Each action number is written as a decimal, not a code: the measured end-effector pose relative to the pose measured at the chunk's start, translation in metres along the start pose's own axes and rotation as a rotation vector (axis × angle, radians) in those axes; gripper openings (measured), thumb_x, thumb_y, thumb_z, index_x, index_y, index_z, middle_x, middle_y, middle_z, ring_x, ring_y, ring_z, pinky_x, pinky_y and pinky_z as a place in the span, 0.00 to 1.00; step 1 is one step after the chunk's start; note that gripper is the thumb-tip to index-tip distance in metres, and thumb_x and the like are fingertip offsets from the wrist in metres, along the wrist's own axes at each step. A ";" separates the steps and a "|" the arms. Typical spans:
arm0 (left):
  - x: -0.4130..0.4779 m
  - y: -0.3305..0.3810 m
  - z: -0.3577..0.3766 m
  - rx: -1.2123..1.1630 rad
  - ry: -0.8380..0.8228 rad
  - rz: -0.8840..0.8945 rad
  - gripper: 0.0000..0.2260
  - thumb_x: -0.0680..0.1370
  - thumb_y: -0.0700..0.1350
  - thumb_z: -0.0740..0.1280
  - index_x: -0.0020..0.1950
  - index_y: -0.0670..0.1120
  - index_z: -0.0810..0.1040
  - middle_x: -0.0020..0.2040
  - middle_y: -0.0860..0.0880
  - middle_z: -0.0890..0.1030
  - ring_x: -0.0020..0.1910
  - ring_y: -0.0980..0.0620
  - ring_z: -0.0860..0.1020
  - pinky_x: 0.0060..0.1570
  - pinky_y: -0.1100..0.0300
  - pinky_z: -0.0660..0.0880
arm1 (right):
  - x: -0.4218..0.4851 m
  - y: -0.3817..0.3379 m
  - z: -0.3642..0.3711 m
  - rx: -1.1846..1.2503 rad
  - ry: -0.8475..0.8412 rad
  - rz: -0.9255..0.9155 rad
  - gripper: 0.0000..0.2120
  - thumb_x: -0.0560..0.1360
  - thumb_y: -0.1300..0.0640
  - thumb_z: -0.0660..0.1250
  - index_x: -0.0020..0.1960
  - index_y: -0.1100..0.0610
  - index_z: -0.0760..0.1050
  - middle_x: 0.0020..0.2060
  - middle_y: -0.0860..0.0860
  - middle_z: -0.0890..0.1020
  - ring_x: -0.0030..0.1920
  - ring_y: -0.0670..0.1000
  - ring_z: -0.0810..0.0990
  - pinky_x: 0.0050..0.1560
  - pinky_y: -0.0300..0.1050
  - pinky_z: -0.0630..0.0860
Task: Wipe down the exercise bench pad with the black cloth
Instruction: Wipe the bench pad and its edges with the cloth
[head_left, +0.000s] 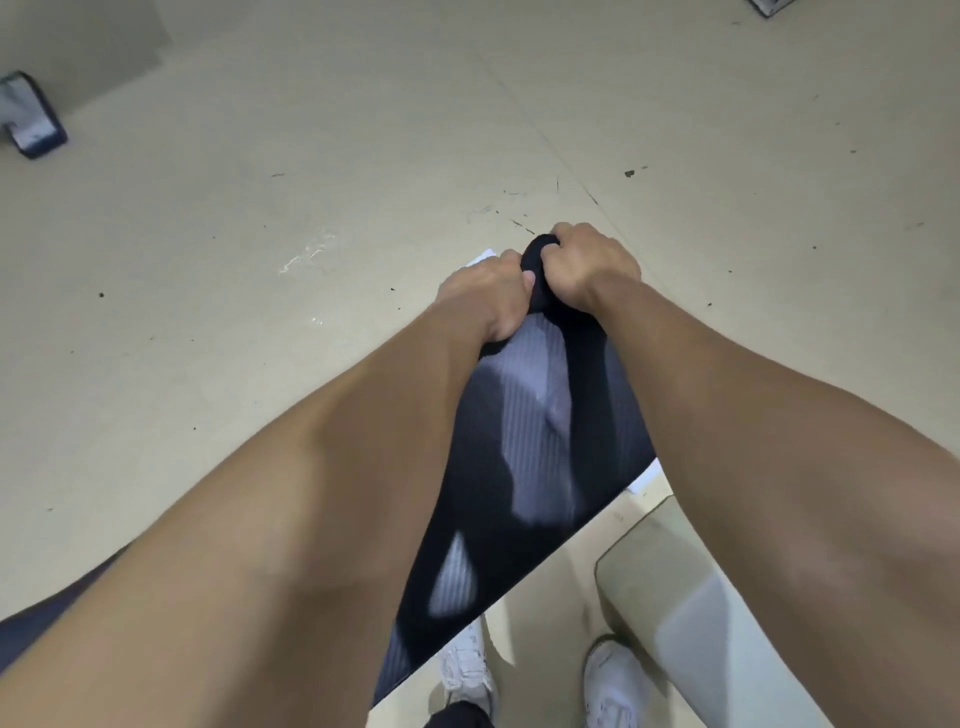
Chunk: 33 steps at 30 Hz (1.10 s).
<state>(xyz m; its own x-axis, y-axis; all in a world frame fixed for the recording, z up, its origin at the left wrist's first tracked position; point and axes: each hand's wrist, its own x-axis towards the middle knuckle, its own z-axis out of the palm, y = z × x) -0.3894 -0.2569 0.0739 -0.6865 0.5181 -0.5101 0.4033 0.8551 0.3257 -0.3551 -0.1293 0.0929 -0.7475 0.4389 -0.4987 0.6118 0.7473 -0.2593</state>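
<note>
Hands – left hand (485, 296), right hand (587, 267) – fists clenched on black cloth (540, 275); bench pad (519, 441) seemingly touched, end hidden

Single head-mounted wide-angle view, pitched steeply down and slightly forward from above the person's own arms. Forearms enter from the bottom corners and converge near frame centre, filling much of the lower half, so the camera sits close to them. Bench pad (524, 441) runs diagonally from bottom centre up to the middle. Shoes (470, 670) show at the bottom edge, almost straight below the lens. Floor (311, 182) fills the upper half. Edges curve with lens distortion.
</note>
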 end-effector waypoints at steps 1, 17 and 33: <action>-0.005 -0.007 -0.001 0.008 0.006 -0.017 0.18 0.84 0.53 0.49 0.67 0.45 0.68 0.64 0.43 0.76 0.61 0.41 0.75 0.53 0.50 0.68 | -0.001 -0.010 0.002 -0.066 -0.007 -0.035 0.20 0.78 0.53 0.50 0.65 0.53 0.72 0.65 0.53 0.75 0.63 0.59 0.73 0.58 0.53 0.71; -0.128 -0.123 0.013 0.040 0.147 -0.127 0.13 0.85 0.50 0.49 0.52 0.46 0.70 0.54 0.45 0.81 0.52 0.41 0.79 0.43 0.54 0.67 | -0.067 -0.115 0.082 -0.556 -0.048 -0.606 0.16 0.80 0.54 0.49 0.49 0.53 0.76 0.55 0.55 0.83 0.57 0.59 0.78 0.58 0.51 0.67; -0.022 0.037 0.019 0.140 0.225 -0.170 0.19 0.83 0.48 0.55 0.68 0.37 0.68 0.64 0.38 0.74 0.63 0.41 0.72 0.63 0.50 0.67 | 0.005 0.026 0.000 -0.217 0.086 -0.522 0.08 0.82 0.52 0.55 0.47 0.52 0.69 0.50 0.50 0.80 0.52 0.56 0.77 0.44 0.46 0.66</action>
<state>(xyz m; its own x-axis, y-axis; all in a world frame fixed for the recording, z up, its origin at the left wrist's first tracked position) -0.3478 -0.2360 0.0815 -0.8614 0.3640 -0.3542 0.3402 0.9314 0.1298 -0.3431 -0.1082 0.0834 -0.9602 0.0167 -0.2788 0.0958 0.9574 -0.2725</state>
